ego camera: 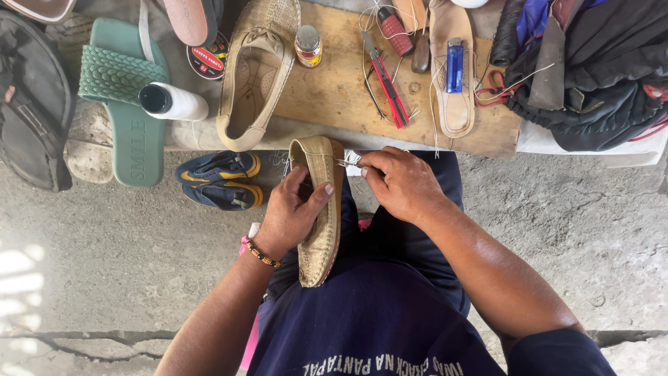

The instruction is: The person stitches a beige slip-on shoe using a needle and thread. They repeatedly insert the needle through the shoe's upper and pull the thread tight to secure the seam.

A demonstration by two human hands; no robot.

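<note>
Tan woven shoe (321,209) held on edge over the lap, toe toward the desk (334,97), heel toward the body. Gripped around the middle by the left hand (289,216), thumb pressed on the side wall, fingers tucked inside the opening. Right hand (400,182) just beside the toe end, fingertips pinched shut on a thin needle (348,163) at the shoe's rim; thread too fine to trace. Beaded bracelet (263,254) on the left wrist.

On the desk beyond: 1 matching tan shoe (254,76) lying sole-down, a small jar (308,46) next to it, a red-handled cutter (386,83), a blue lighter (454,65) resting on a loose insole (452,111). Further left, a green slide sandal (125,97) with a white spool (174,102) across it. On the concrete floor, 2 small navy shoes (221,179) just left of the held shoe.
</note>
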